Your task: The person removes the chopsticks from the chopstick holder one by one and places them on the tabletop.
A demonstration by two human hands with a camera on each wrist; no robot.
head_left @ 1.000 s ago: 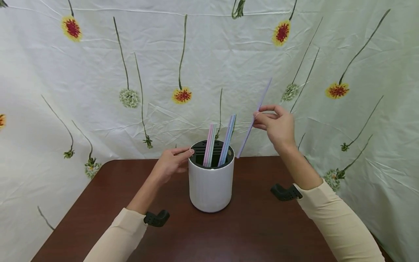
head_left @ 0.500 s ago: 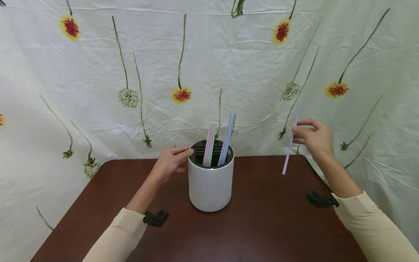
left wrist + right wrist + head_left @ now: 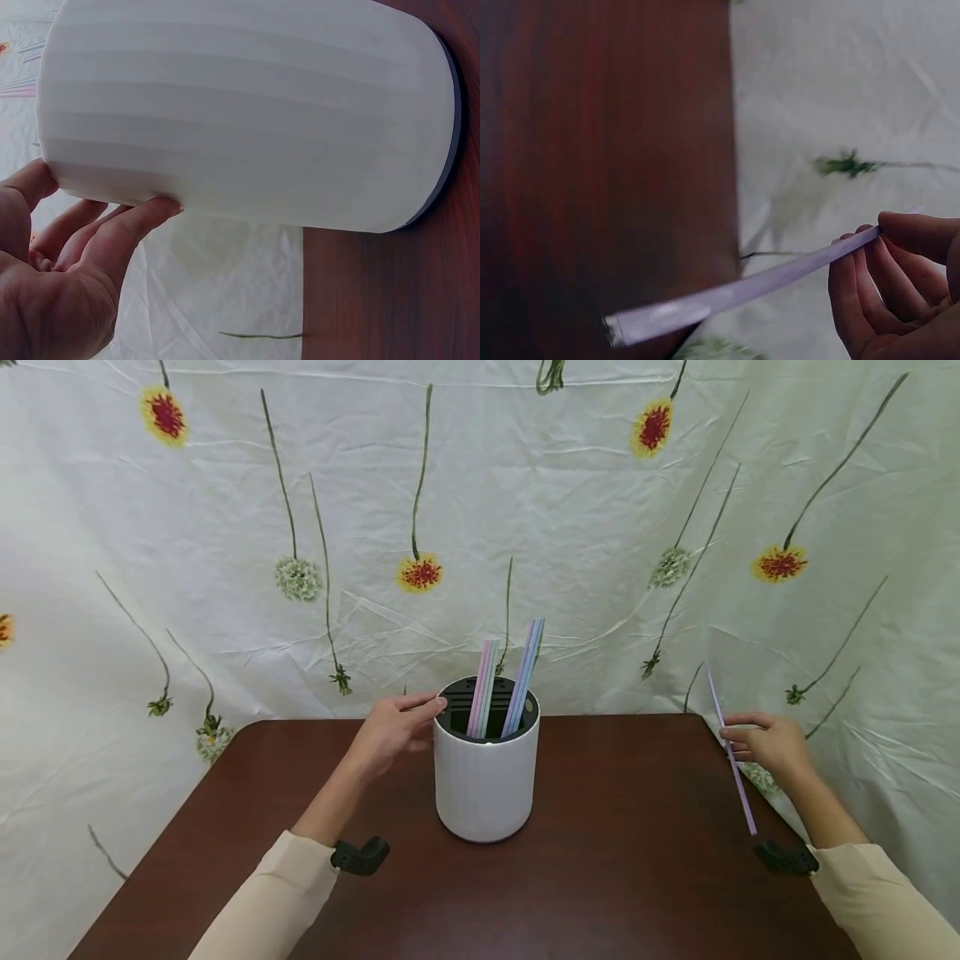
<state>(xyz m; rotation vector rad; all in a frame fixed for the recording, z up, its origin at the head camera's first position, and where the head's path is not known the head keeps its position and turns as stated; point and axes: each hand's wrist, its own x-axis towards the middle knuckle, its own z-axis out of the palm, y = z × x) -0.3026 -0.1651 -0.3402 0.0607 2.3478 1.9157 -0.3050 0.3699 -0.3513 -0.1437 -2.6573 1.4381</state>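
Note:
A white cylindrical holder (image 3: 484, 789) with a black slotted top stands upright on the table. Pink, pale green and blue drinking straws (image 3: 521, 681) lean in its top opening. My left hand (image 3: 390, 732) rests against the holder's left side, thumb at the rim; in the left wrist view, the fingertips (image 3: 165, 206) touch the white wall. Away to the right, my right hand (image 3: 768, 745) pinches a single purple drinking straw (image 3: 737, 781) between thumb and fingers. In the right wrist view the straw slants down, its far end over the wood.
The dark brown wooden table (image 3: 615, 877) has its back edge just behind the holder. A white cloth (image 3: 577, 502) printed with flowers hangs behind it and down the sides. Black wrist mounts (image 3: 360, 857) sit at both sleeve cuffs.
My right hand has carried the purple straw from beside the holder outward to the right and lower, the straw's top tipping leftward. The left hand and holder have stayed in place.

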